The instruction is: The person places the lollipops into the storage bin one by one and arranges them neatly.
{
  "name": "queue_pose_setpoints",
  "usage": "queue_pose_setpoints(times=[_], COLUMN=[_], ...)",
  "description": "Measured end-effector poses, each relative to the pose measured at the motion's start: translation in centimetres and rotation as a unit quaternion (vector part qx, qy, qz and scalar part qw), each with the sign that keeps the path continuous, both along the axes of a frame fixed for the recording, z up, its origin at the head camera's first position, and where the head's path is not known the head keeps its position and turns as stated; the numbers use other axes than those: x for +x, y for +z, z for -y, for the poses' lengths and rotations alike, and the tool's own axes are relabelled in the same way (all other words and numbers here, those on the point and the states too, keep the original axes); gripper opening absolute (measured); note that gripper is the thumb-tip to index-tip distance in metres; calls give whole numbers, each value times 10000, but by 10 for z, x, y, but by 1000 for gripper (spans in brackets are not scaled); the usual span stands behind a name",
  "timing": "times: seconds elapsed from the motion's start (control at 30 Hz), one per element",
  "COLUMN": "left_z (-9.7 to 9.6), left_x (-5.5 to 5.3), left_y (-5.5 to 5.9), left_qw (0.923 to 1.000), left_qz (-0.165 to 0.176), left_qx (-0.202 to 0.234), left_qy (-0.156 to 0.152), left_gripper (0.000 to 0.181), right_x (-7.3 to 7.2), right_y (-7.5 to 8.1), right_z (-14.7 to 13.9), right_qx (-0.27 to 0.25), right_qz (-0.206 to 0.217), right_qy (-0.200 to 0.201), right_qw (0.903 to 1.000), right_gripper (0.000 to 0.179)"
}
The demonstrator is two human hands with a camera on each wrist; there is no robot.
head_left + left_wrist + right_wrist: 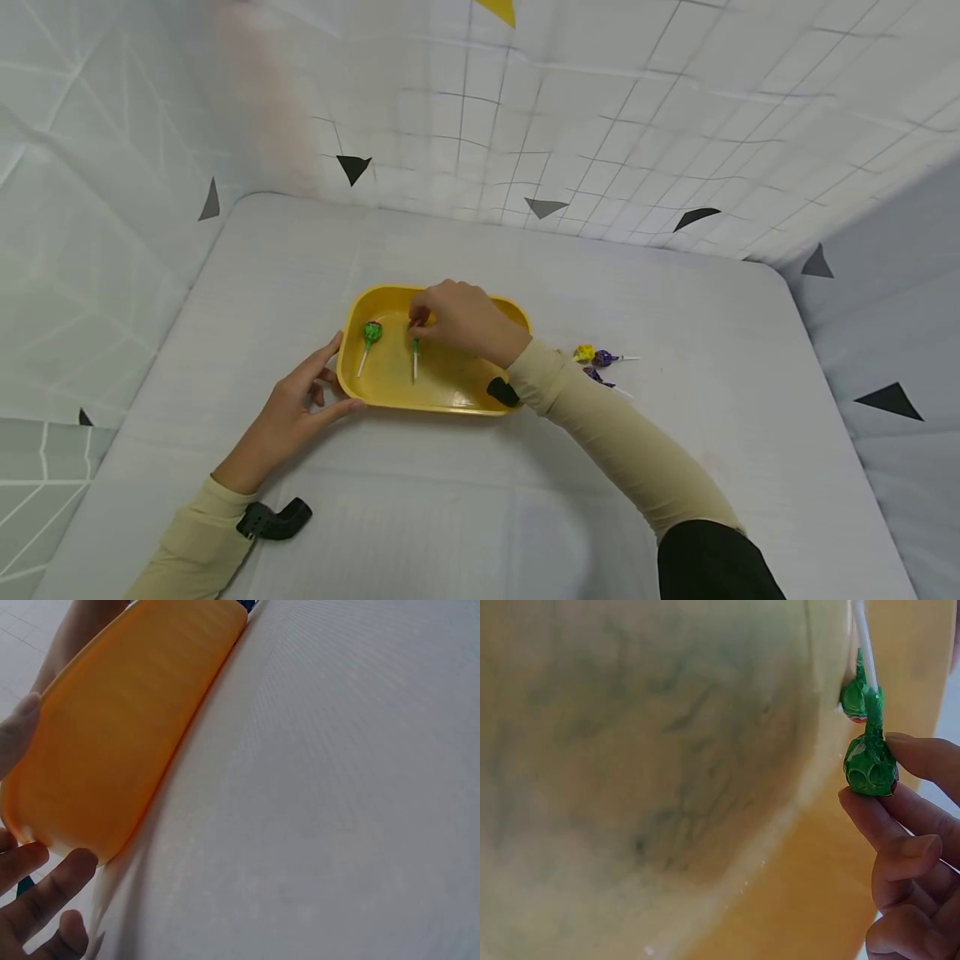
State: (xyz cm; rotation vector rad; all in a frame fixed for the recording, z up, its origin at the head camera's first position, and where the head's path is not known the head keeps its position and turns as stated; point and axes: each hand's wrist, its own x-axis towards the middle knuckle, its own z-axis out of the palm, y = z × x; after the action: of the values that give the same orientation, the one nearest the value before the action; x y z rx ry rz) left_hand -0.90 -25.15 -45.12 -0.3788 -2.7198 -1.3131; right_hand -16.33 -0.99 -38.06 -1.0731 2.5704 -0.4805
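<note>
A yellow tray (450, 408) lies on the white table. My left hand (296, 408) holds its left front corner, the thumb on the front side and fingers at the left end; the left wrist view shows this hand (45, 892) against the tray's outer wall (127, 727). My right hand (468, 321) reaches over the tray and pinches a green-wrapped lollipop (871, 766) by its candy head, its white stick pointing toward the tray's front side. Left of it in the tray lies another green lollipop (372, 332), partly hidden behind the held one in the right wrist view.
Right of the tray on the table lie a yellow-wrapped candy (583, 353) and two purple-wrapped lollipops, one (603, 358) behind the other (596, 376), near the right forearm. White patterned cloth walls (600, 125) stand behind and beside the table.
</note>
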Motion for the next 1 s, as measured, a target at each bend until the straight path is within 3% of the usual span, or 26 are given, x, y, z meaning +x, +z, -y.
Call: queue_pose_setpoints(times=[0.43, 1.0], left_z=[0, 1], left_x=[-1, -1], left_y=[-1, 1], left_qw=[9999, 9997], left_qz=[108, 146], left_qx=[-27, -168], left_qy=[39, 73], left_gripper=[98, 97], right_x=[-3, -5], right_y=[-14, -14], right_z=[10, 22], right_qx=[129, 162], right_qz=[-181, -104], right_qy=[273, 350], right_qw=[9994, 9992], right_gripper=[14, 15])
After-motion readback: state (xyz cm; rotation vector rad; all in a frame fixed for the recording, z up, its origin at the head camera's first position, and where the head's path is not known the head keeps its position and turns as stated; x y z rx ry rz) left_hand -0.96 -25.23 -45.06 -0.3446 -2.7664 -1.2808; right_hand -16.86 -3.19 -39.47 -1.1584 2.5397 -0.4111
